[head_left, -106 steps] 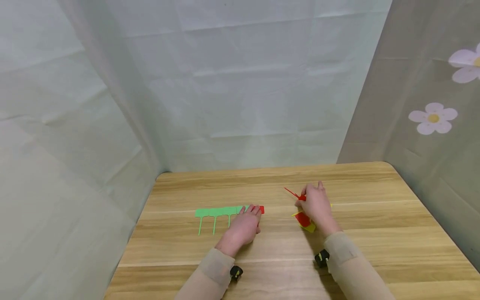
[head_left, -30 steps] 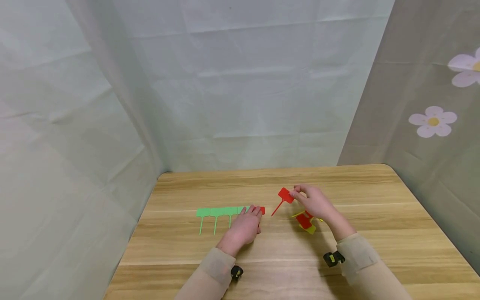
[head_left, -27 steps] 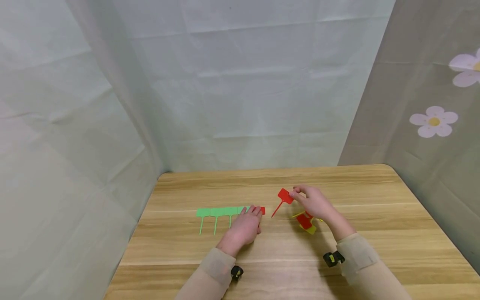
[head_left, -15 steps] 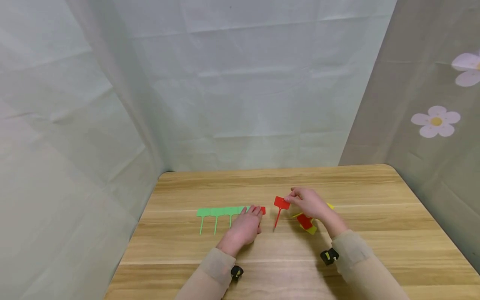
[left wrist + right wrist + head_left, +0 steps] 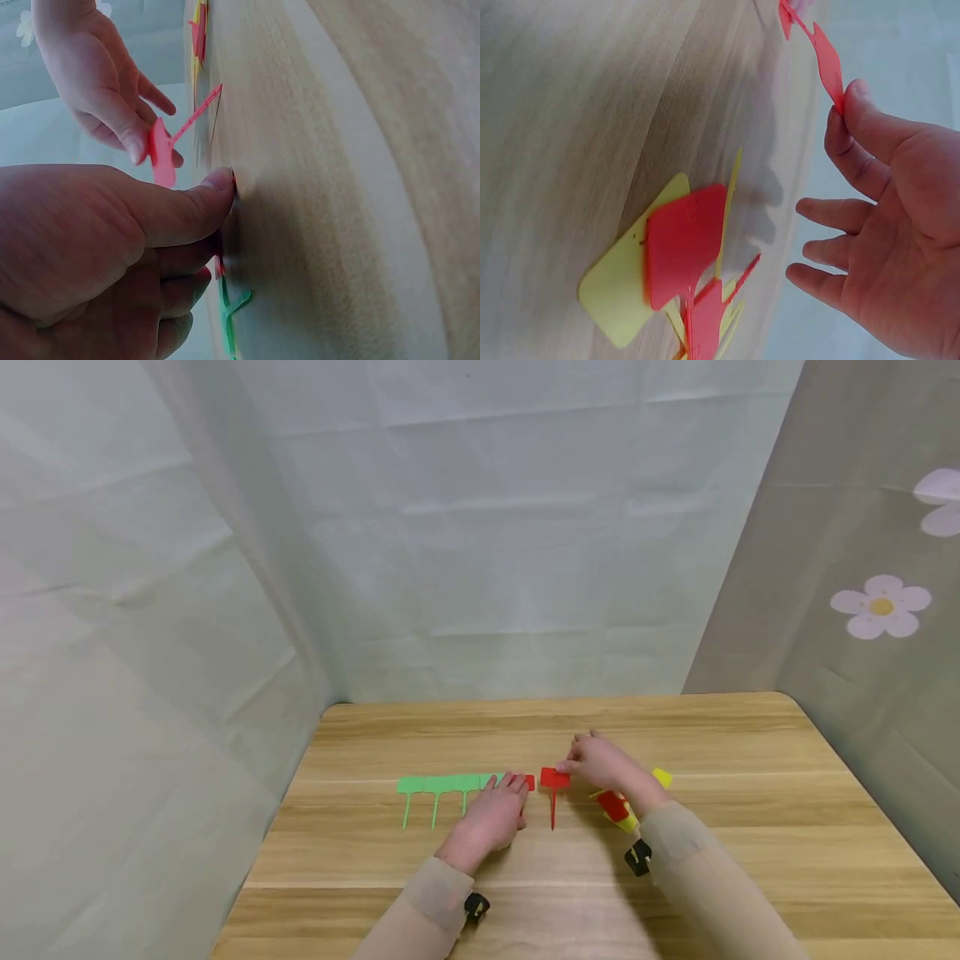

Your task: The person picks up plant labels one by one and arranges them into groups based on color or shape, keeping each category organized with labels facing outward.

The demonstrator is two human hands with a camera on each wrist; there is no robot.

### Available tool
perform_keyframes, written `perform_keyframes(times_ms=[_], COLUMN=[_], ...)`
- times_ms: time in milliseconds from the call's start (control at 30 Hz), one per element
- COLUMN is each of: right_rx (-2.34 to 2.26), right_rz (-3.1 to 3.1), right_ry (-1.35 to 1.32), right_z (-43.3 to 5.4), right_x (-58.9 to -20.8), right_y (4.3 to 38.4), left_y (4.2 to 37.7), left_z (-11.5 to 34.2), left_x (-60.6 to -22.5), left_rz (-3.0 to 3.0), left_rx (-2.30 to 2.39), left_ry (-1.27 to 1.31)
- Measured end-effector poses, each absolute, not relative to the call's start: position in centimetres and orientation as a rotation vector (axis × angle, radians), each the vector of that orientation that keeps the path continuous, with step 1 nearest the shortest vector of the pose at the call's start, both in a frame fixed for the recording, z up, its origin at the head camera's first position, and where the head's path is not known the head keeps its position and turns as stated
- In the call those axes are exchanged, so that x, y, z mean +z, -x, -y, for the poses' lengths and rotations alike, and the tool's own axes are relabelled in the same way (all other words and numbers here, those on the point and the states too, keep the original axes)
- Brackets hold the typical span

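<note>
My right hand (image 5: 602, 763) pinches a red cable tie tag (image 5: 553, 779) by a corner of its flat plate, between thumb and index finger. The tag's thin stem points toward me. In the right wrist view the other fingers of that hand are spread apart. My left hand (image 5: 493, 817) lies with fingers outstretched over the right end of a row, partly covering another red tag (image 5: 531, 782). Several green tags (image 5: 438, 784) form the rest of that row, plates side by side and stems toward me. The held tag is just right of the row, with a small gap between.
A loose pile of red tags (image 5: 686, 244) and yellow tags (image 5: 619, 289) lies under and beside my right forearm. One yellow tag plate (image 5: 662, 777) shows behind that wrist. The wooden table (image 5: 750, 827) ends at curtains (image 5: 495, 568) at the back and sides.
My right hand picked the red tag up from the pile, brought it left and lowered it, turning its stem toward me. The left hand stays on the row's end.
</note>
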State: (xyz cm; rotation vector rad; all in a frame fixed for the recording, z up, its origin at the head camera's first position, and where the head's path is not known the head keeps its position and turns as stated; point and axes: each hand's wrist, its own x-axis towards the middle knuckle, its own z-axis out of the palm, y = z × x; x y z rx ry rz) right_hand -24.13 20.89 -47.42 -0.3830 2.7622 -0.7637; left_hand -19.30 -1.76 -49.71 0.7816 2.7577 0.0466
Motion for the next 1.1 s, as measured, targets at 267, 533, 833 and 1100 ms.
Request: perform_keyframes(times_ms=[267, 533, 833, 1100], right_rx=[-0.643, -0.558, -0.516, -0.467], right_rz=[-2.810, -2.831, -2.832, -2.869], right_ry=[0.374, 0.321, 0.260, 0.272], right_z=[-20.3, -19.6, -19.4, -19.2], right_x=[-48.2, -48.4, -48.9, -49.4], right_y=[24.8, 25.0, 25.2, 25.4], left_y=[19.2, 19.2, 19.2, 19.2], left_z=[1.7, 1.5, 1.4, 1.4], left_x=[-49.8, -49.5, -49.5, -49.4], left_rz=[-2.766, -2.771, -2.777, -2.776], left_rx=[0.038, 0.048, 0.044, 0.054], left_ry=[-0.781, -0.787, -0.804, -0.795])
